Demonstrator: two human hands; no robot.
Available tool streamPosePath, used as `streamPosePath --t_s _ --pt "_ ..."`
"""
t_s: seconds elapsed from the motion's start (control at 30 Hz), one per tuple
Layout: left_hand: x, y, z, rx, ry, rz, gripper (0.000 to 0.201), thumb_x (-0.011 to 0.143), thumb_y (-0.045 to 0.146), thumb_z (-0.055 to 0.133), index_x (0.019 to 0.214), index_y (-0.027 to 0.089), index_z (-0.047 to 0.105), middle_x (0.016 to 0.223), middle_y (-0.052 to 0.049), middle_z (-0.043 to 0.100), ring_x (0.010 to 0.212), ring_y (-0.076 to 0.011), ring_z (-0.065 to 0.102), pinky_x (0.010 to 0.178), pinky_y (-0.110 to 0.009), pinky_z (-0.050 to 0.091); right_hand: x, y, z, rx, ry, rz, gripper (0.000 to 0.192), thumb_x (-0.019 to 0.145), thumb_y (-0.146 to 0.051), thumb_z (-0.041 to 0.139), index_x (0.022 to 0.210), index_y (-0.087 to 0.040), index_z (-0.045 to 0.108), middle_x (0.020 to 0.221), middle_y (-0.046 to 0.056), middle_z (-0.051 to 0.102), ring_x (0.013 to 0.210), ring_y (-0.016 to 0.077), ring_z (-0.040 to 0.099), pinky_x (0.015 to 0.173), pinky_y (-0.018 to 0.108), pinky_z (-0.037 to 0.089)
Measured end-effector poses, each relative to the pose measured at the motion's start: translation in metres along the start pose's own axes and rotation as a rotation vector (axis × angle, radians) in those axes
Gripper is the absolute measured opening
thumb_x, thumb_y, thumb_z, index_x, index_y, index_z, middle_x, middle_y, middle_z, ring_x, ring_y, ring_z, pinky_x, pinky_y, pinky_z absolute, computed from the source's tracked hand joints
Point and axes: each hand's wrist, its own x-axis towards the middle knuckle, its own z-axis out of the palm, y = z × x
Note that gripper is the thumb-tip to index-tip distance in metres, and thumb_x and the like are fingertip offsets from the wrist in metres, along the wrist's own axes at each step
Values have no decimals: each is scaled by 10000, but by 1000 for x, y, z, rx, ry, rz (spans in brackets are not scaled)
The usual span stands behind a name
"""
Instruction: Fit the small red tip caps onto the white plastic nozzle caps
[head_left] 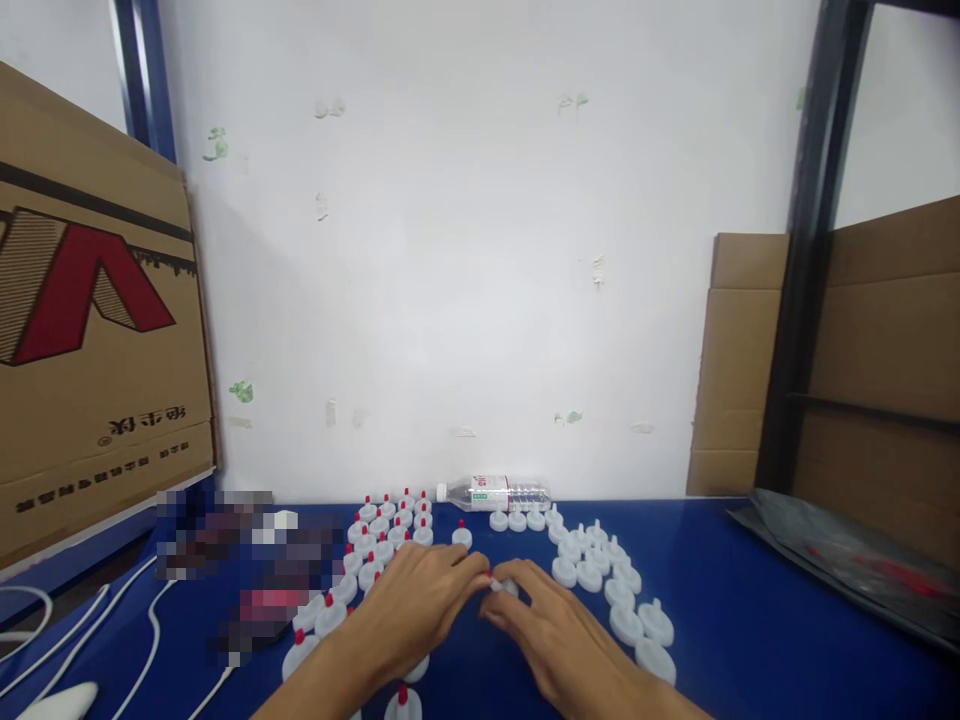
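My left hand (421, 598) and my right hand (550, 622) meet fingertip to fingertip over the blue table (750, 620), both pinching one small white cap with a red tip (501, 585). To the left stand several white caps with red tips (384, 530) in rows. To the right lie several plain white caps (600, 570) without red tips, running in a curve toward me.
A clear water bottle (495, 492) lies on its side against the white wall. A large cardboard box (90, 340) stands at the left, more cardboard (739, 360) at the right. Dark plastic bags (847, 560) lie on the right. White cables (112, 630) trail at the left edge.
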Motion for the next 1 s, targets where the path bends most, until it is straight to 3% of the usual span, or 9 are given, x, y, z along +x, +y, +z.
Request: streamPosePath --t_s 0.13,0.37,0.47,0.53,0.6,0.67,0.8,0.9,1.0 --pt "1 -12 -2 145 19 -28 257 1071 263 351 1046 217 603 909 -56 722 776 -246 700 654 -307 430 1 -3 13 43 -79 107 257 894 -101 645 1090 -242 558 1119 25 631 915 186 686 799 267 547" --pt "-4 -40 -10 240 49 -167 356 1072 228 264 925 197 587 812 -65 720 713 -263 706 595 -313 397 -1 -3 16 61 -52 184 165 903 -93 612 925 -232 524 976 -7 645 858 176 658 778 279 518" --pt "-5 -45 -10 268 32 -201 368 1070 237 270 896 201 593 814 -67 723 730 -270 709 616 -320 403 -3 -1 13 124 -23 150 184 893 -92 636 919 -235 523 982 -7 676 1024 199 656 931 314 496" --pt "-6 -47 -9 280 22 -216 349 1059 223 294 894 199 601 812 -74 724 738 -273 709 626 -319 404 -4 -1 12 141 -4 127 171 897 -122 651 939 -237 533 1103 22 680 1202 228 600 1043 349 449" --pt "-6 -50 -8 287 14 -230 325 1045 201 318 900 192 608 801 -84 724 731 -271 707 625 -311 400 -5 -3 13 101 39 158 140 907 -184 657 961 -231 536 1205 71 641 1245 265 566 1038 386 459" --pt "-5 -54 -7 290 4 -241 312 1038 187 333 906 185 615 790 -91 723 717 -266 703 618 -303 396 -5 -6 15 23 91 211 94 937 -244 618 935 -219 527 1134 96 631 1099 275 615 941 414 502" --pt "-5 -58 -7 280 -13 -252 322 1040 188 334 908 175 627 780 -96 716 708 -268 692 622 -309 410 -5 -10 21 -58 72 168 161 972 -263 558 817 -222 540 825 22 633 826 224 633 888 417 485" --pt "-5 -58 -6 251 -23 -254 359 1051 199 325 888 174 644 830 -104 713 762 -269 683 655 -327 434 -3 -9 20 -6 40 128 33 970 -237 578 958 -239 609 949 13 694 915 216 658 981 418 436" --pt "-5 -59 -1 211 -58 -239 315 1032 175 396 889 180 677 926 -107 713 913 -276 660 705 -324 450 -2 -5 12 16 33 112 110 996 -201 536 1061 -250 610 1051 5 707 998 212 664 1110 469 324"
